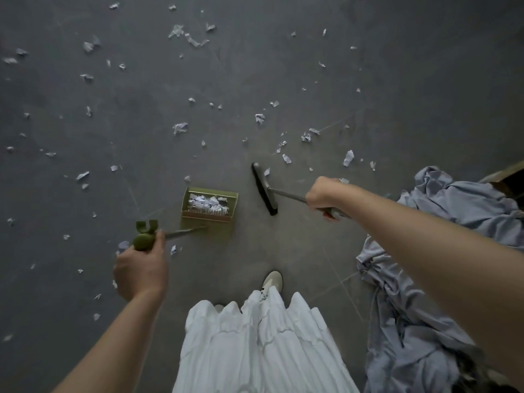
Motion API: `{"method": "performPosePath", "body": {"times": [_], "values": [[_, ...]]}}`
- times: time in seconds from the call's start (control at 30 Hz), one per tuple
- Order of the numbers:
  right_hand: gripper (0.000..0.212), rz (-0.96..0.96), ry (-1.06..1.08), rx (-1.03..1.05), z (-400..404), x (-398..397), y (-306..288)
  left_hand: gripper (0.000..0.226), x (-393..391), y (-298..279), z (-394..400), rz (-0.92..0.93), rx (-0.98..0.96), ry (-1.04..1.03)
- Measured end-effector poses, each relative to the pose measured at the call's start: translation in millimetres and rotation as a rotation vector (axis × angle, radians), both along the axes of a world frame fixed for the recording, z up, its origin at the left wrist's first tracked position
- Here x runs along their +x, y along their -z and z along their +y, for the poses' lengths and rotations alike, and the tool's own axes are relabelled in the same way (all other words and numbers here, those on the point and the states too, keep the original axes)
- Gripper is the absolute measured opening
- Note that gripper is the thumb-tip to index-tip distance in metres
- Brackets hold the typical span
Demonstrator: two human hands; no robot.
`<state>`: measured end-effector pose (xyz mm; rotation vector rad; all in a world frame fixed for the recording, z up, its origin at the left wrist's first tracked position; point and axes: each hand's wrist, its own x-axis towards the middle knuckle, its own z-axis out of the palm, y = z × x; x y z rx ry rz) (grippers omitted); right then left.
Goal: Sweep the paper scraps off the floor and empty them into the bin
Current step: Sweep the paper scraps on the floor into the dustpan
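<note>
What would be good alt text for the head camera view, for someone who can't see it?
Looking down, a person's left hand grips the handle of a green dustpan holding paper scraps, while the right hand grips a black broom beside it. Many scraps lie across the grey floor. Crumpled blue cloth lies to the right.

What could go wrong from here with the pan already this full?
1. The dustpan already holds a heap of scraps; the left hand grips only its long handle, so a tilt could spill them back out.
2. The broom, gripped by the right hand, stands apart from the pan; a hard sweep could scatter light paper past it.
3. The cloth pile lies close to the right foot: a trip or snag risk.
</note>
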<state>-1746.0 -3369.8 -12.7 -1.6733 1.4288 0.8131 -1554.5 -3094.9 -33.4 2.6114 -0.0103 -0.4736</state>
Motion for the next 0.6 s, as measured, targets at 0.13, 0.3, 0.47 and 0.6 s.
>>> {"method": "performPosePath", "body": {"times": [0.13,0.3,0.47,0.6], "values": [[0.011,0.151,0.01,-0.045,-26.6,-12.2,4.2,0.047,-8.3,1.3,-32.3,0.012,-0.015,0.035],[0.021,0.176,0.024,-0.084,-51.8,-35.2,-3.7,0.043,-14.3,1.7,-73.6,0.035,-0.032,0.089],[0.019,0.147,0.141,-0.094,-70.2,-59.5,-16.5,0.046,-12.1,1.3,-113.1,0.059,-0.047,0.173],[0.035,0.186,0.183,-0.153,-84.4,-74.1,-20.9,0.047,-8.9,2.0,-143.8,0.081,-0.042,0.244]]}}
